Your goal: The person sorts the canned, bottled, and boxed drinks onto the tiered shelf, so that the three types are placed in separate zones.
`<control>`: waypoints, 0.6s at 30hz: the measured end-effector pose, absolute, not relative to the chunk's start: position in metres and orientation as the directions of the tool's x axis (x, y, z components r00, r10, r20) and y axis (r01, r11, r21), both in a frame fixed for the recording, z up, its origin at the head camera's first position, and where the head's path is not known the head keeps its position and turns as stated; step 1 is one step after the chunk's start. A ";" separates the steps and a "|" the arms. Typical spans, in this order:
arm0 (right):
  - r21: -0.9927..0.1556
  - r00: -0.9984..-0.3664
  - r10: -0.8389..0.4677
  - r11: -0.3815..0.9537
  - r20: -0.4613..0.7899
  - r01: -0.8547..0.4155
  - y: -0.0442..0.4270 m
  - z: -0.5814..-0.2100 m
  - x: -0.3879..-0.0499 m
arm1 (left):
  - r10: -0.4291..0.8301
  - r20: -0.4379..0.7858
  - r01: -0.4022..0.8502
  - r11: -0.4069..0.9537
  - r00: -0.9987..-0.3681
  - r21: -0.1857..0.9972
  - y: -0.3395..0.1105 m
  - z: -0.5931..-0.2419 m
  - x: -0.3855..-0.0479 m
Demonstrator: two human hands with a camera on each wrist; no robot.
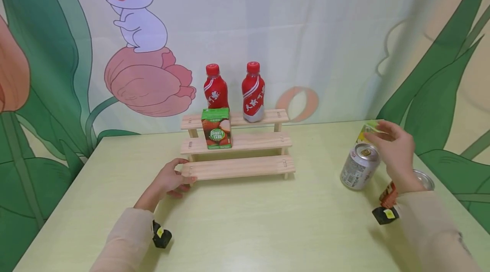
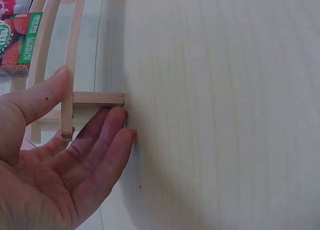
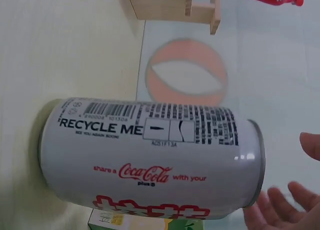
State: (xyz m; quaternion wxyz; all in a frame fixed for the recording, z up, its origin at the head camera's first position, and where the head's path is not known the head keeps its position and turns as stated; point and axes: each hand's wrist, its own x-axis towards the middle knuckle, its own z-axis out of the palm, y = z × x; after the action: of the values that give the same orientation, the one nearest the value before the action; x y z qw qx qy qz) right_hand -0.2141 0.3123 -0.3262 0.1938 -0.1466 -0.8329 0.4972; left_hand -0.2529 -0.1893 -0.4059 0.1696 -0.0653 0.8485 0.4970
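Observation:
My left hand (image 1: pixel 168 180) grips the left end of a three-step wooden rack (image 1: pixel 237 168), its thumb against the lowest board and fingers around the end. The right hand (image 1: pixel 398 151) is above a green and yellow carton (image 1: pixel 360 137), fingers spread. In the right wrist view a gap shows between those fingers and the carton (image 3: pixel 185 224). A white Coca-Cola plus can (image 1: pixel 357 170) stands upright before the carton and partly hides it. On the rack's middle step sits a green-topped juice box (image 1: pixel 216 129). Two red-capped bottles (image 1: pixel 253 93) (image 1: pixel 217 91) stand on the top step.
Beneath the right wrist, a silver can top (image 1: pixel 424 179) and an orange-red item (image 1: pixel 388 195) are partly covered by the arm. A printed curtain (image 1: pixel 329 42) hangs behind the pale table (image 1: pixel 249 221). Black wrist cameras sit under both sleeves.

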 end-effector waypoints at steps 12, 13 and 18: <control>-0.858 -0.878 0.477 0.467 0.039 0.215 0.333 -0.317 -0.237 | 0.062 -0.352 -0.277 0.500 -0.934 0.821 -0.188 -0.405 -0.252; -0.855 -0.879 0.475 0.470 0.033 0.222 0.335 -0.317 -0.239 | 0.063 -0.350 -0.274 0.500 -0.935 0.822 -0.188 -0.405 -0.252; -0.847 -0.877 0.481 0.466 -0.002 0.257 0.342 -0.319 -0.247 | 0.067 -0.342 -0.266 0.497 -0.937 0.826 -0.188 -0.405 -0.251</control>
State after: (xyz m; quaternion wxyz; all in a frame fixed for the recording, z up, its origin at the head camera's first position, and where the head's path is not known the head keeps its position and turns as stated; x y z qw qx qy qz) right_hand -0.2470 0.3425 -0.3194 0.1194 -0.2179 -0.8477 0.4687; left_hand -0.2506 -0.1882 -0.4049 0.1672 -0.0587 0.8487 0.4982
